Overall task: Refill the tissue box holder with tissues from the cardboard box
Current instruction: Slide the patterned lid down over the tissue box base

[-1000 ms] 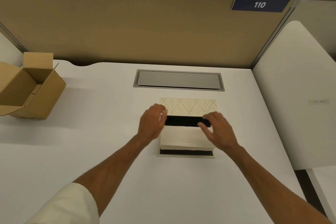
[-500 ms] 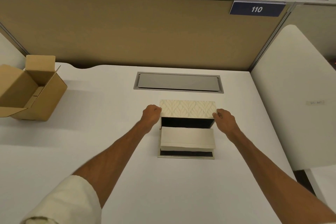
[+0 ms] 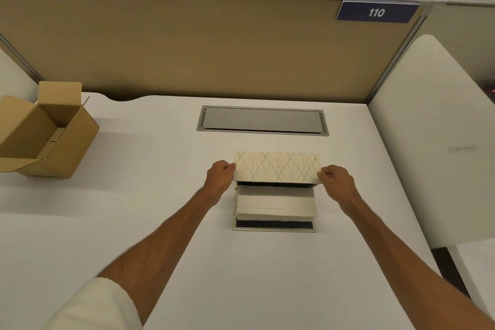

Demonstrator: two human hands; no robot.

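— Where is the tissue box holder (image 3: 276,190) found?
— Mid-desk (image 3: 134,222); its patterned lid (image 3: 277,167) is pinched at both ends by the left hand (image 3: 220,175) and right hand (image 3: 334,179), seemingly lifted.

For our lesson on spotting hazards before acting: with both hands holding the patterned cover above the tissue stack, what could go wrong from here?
1. The left hand and right hand pinch only the ends of the patterned cover; it may slip or tilt.
2. Lowered crooked, the cover could catch the tissue stack and crumple or shift it on the holder base.
3. The cover is open downward, so its opening may miss the stack.
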